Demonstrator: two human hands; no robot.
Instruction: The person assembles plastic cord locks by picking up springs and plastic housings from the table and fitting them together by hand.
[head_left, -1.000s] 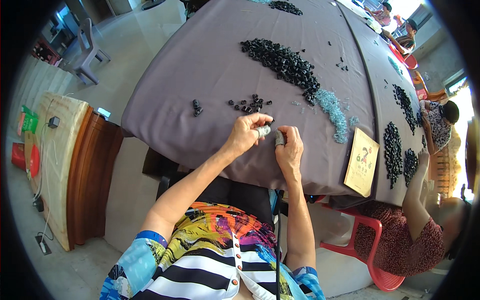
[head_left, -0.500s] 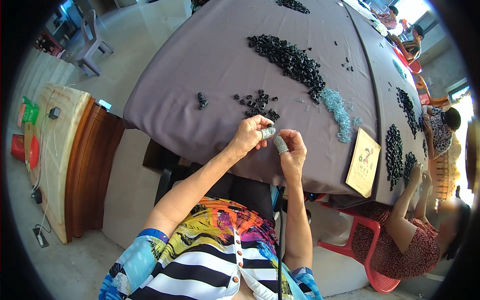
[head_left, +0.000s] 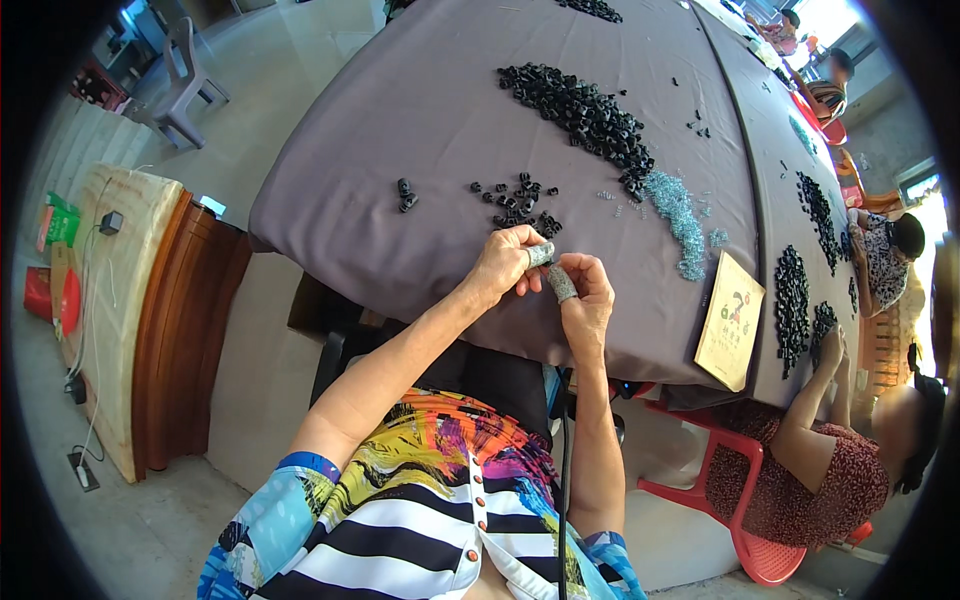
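Observation:
My left hand is closed in a pinch, with tape wrapped round one fingertip. A small black plastic piece, mostly hidden, shows between its fingertips. My right hand, also with a taped finger, is pinched against the same spot, its fingertips meeting the left ones; whatever it holds is too small to make out. Just beyond the hands lies a loose group of black plastic pieces. Farther off is a long heap of such pieces, and at its near end a pile of tiny silvery-blue, spring-like bits.
A grey-brown cloth covers the table. A tan booklet lies near the front edge at right. Beyond a seam, a co-worker's hands are at another row of black pieces. A red chair stands at right.
My fingertips have come closer together, and the left thumb has tipped upward over the black piece. Both arms are otherwise nearly still. The co-worker at right has moved their hands slightly.

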